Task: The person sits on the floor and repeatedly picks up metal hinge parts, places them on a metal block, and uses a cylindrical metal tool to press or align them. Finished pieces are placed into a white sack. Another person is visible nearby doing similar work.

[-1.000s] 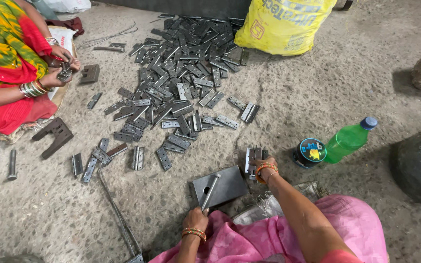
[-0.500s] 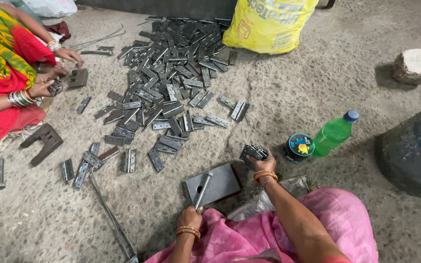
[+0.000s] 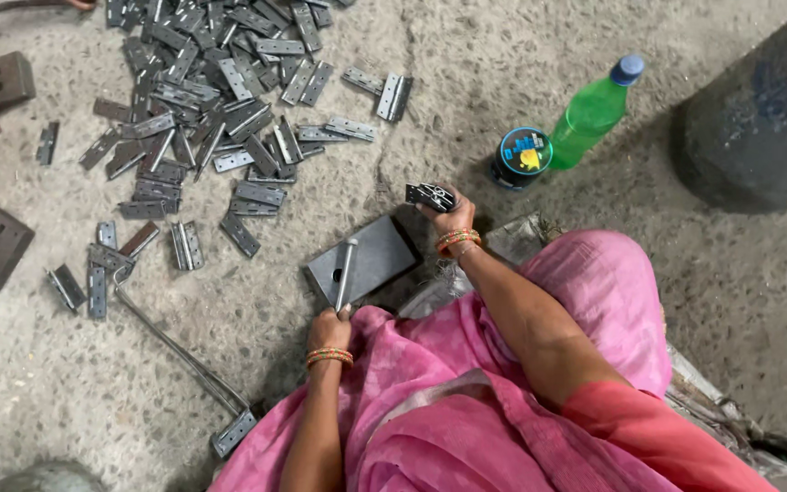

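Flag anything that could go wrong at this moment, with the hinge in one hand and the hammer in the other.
1. The right hand grips the hinge bare; its metal edges could pinch or cut the fingers.
2. The left hand holds the hammer over the steel block; a strike might catch fingers steadying a hinge there.
3. The green bottle stands close by; an elbow could tip it.

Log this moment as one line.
left hand: holds metal rod over steel block | right hand: holds hinge | hinge pile: on floor

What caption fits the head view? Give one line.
Seated on concrete, right hand holds metal hinges, left hand grips a rod over a steel block.
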